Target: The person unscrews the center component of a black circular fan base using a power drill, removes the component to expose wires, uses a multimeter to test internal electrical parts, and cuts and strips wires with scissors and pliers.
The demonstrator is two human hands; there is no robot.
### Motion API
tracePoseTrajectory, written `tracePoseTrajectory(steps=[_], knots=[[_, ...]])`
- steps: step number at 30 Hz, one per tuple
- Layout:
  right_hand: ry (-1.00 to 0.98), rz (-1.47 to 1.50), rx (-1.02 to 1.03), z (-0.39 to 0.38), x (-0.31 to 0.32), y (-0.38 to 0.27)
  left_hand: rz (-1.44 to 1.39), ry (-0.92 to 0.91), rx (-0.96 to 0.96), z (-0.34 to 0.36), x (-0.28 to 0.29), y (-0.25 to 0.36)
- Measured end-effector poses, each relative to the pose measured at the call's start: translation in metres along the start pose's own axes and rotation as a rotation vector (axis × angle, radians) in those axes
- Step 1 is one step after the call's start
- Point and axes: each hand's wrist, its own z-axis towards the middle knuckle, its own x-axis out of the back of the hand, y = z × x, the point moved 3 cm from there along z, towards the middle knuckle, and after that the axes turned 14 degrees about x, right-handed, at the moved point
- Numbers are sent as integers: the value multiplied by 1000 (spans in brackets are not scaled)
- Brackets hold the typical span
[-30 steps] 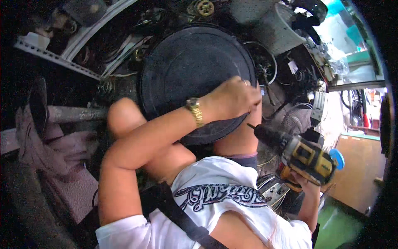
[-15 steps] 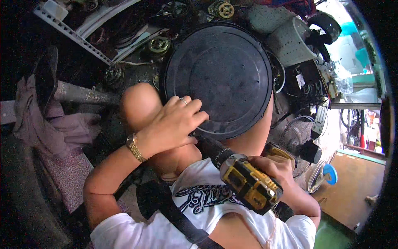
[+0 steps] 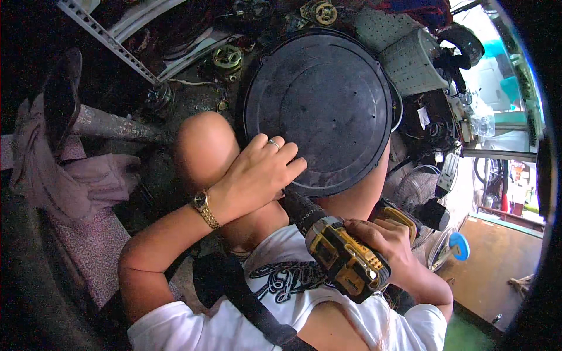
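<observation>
Presently, the right hand (image 3: pixel 383 237) is closed around the grip of a yellow-and-black drill (image 3: pixel 336 245). The drill extends to the left of this hand, its black nose pointing up and left toward the left hand (image 3: pixel 260 169). The nose ends just beside the left thumb; whether the tip touches anything there cannot be told.

The left hand has its fingers bent over the near rim of a round black lid (image 3: pixel 322 108), fingertips on the top face. Whether it also pinches a small part beneath is hidden — the thumb side is partly covered. The lid lies above and to the right of the left hand, over the right thigh (image 3: pixel 363 190), with small holes in its face.

A ring (image 3: pixel 273 143) sits on one left finger, and a gold watch (image 3: pixel 202 205) is on the wrist behind that hand. The left knee (image 3: pixel 208 137) stands above and left of the left hand. Further left of it hangs a cloth (image 3: pixel 99 181). Right of the right hand — well apart — is a wooden board (image 3: pixel 492 263).
</observation>
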Motion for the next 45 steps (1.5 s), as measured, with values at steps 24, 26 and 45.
tracePoseTrajectory(steps=[24,26,45], knots=[[-6,-81,25,3,0,-6,3,52,6,-1,2,2],[-25,-88,24,7,1,-6,-10,48,11,-1,0,1],[-48,11,-138,10,1,-14,8,-9,-127,-3,-9,7]])
